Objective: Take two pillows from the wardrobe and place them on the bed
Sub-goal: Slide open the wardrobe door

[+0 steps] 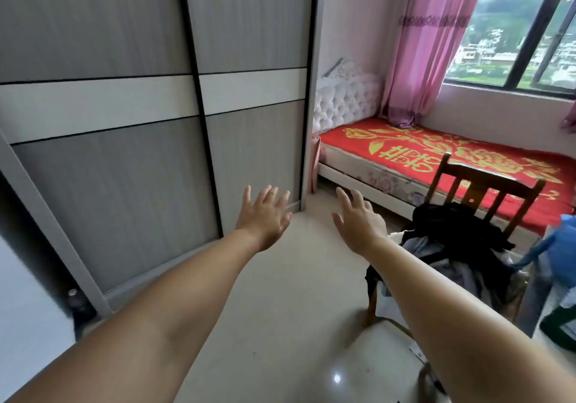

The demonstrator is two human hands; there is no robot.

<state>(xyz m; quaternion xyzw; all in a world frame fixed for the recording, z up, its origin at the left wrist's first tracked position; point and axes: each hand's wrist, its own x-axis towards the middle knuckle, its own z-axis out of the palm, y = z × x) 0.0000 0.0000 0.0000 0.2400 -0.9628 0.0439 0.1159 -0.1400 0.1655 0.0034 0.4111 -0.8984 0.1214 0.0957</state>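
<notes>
A grey wardrobe with two sliding doors and a white band fills the left side; both doors are closed, so no pillows show. The bed, with a red and gold cover and a white tufted headboard, lies at the right under the window. My left hand reaches forward with fingers spread, just in front of the right door's lower corner, holding nothing. My right hand is stretched out beside it over the floor, fingers apart and empty.
A wooden chair piled with dark clothes stands between me and the bed. Blue and green bags sit at the right edge. A pink curtain hangs by the window. Pale tiled floor runs ahead.
</notes>
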